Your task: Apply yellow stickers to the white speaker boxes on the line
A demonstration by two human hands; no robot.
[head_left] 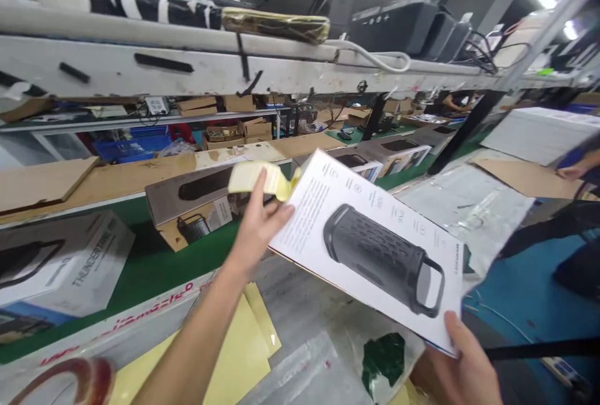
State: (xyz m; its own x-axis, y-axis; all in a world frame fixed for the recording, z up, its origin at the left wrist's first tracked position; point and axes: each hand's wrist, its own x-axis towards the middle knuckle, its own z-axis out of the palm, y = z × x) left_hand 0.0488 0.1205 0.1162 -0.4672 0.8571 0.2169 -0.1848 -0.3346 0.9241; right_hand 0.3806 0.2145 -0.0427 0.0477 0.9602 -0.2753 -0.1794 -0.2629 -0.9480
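A white product box (375, 255) with a picture of a black speaker is held up, tilted, above the workbench. My left hand (262, 220) is at its upper left end, fingers pressed together on a pale yellow label strip (253, 178) that curls against the box edge. My right hand (466, 361) grips the lower right corner of the box, thumb on the printed face and the other fingers mostly hidden beneath. Yellow sheets (234, 355) lie on the bench below my left forearm.
Several boxes, one a grey printed box (187, 202), stand along the green conveyor (154, 255). A tape roll (94, 380) lies at bottom left. A shelf beam (197, 70) crosses above. Another person's hand (572, 170) is at right, near a cardboard flap (529, 177).
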